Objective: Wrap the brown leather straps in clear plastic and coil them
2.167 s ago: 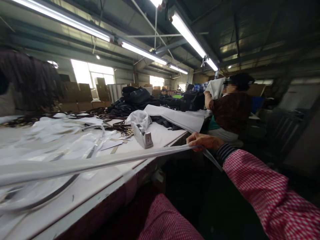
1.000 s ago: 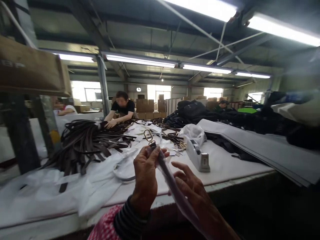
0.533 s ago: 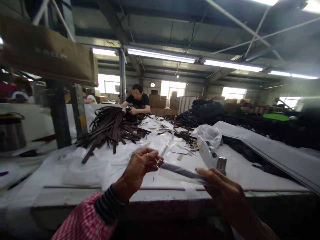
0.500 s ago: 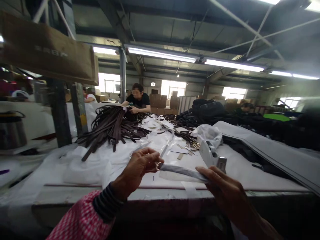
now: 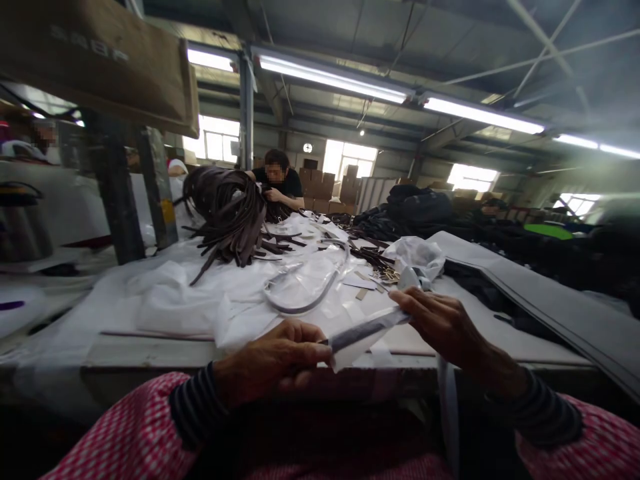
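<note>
The dark strap (image 5: 357, 332), in a translucent white wrap (image 5: 344, 360), was held between the two grips, low in the centre of the frame. Its long axis climbed from lower left to upper right. The left grip (image 5: 280, 353) was clamped on its lower end, thumb on top; the right grip (image 5: 445, 327) pinched the wrap at the upper end, so neither hand was nearer. A pale strip (image 5: 448, 407) hung below the right grip; whether it was the same piece could not be told. Beyond, mid-frame, a looped strap (image 5: 300, 311) lay in clear plastic on the bench (image 5: 487, 310). At upper left, a brown carton (image 5: 125, 73) bore pale capitals, too blurred to read surely, the last resembling a P. Farther off, left of centre, a co-worker (image 5: 291, 179) leaned behind bundled dark straps (image 5: 233, 217).
</note>
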`<action>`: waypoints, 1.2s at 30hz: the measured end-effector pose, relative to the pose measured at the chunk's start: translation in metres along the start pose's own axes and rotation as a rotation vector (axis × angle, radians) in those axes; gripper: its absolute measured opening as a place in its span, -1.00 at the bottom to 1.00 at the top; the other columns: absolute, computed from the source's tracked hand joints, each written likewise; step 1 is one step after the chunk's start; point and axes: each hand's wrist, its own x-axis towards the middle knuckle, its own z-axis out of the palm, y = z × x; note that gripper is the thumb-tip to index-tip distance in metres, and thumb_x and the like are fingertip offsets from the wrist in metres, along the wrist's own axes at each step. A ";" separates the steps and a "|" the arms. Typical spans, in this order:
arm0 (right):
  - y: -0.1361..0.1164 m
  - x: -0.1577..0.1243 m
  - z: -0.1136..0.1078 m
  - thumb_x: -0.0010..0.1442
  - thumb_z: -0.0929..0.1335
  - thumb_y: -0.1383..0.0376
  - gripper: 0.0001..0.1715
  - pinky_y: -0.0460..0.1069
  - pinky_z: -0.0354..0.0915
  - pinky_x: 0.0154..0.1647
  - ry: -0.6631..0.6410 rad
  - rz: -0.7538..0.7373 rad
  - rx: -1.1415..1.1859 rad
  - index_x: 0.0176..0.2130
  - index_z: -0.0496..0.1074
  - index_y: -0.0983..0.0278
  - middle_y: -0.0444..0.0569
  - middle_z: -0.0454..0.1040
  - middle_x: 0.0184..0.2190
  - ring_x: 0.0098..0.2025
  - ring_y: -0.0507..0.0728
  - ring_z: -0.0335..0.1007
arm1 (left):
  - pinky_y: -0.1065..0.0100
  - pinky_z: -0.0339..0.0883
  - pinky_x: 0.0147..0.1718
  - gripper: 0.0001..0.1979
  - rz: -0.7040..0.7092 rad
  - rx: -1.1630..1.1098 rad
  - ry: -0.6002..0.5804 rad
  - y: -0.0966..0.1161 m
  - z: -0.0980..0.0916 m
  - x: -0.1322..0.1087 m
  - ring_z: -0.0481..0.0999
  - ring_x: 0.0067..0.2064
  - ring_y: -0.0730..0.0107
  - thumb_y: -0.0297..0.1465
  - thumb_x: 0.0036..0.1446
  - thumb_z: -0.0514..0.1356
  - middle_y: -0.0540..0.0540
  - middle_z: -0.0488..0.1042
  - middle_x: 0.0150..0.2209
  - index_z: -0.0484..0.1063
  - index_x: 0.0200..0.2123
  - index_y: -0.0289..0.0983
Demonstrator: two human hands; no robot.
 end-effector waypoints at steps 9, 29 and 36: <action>0.012 -0.017 0.029 0.43 0.20 0.42 -0.71 -0.01 0.40 -0.28 -0.006 0.085 0.025 0.07 0.39 0.33 0.14 0.59 -0.15 -0.22 0.22 0.59 | 0.55 0.30 -0.51 -0.70 0.030 -0.051 -0.111 -0.017 0.006 -0.015 0.54 -0.52 0.48 -0.24 0.36 0.16 -0.17 0.61 -0.45 0.55 -0.12 -0.37; -0.134 -0.012 0.038 0.44 0.20 -0.12 -0.33 -0.15 0.23 -0.44 -0.497 0.871 1.787 -0.22 0.54 0.38 -0.04 0.49 -0.51 -0.51 -0.01 0.36 | 0.21 0.46 -0.09 -0.77 0.891 0.560 0.454 -0.026 0.030 0.072 0.63 -0.14 0.11 -0.31 0.35 0.17 -0.23 0.63 -0.24 0.58 -0.15 -0.29; -0.077 -0.020 -0.001 0.28 0.41 -0.03 -0.52 -0.16 -0.10 -0.65 -0.595 1.059 1.607 -0.25 0.49 0.37 -0.24 0.25 -0.66 -0.67 -0.09 -0.02 | 0.34 0.16 -0.37 -0.80 0.755 1.357 0.067 -0.030 0.000 0.051 0.43 -0.38 0.29 -0.34 0.40 0.09 -0.14 0.51 -0.36 0.45 -0.26 -0.26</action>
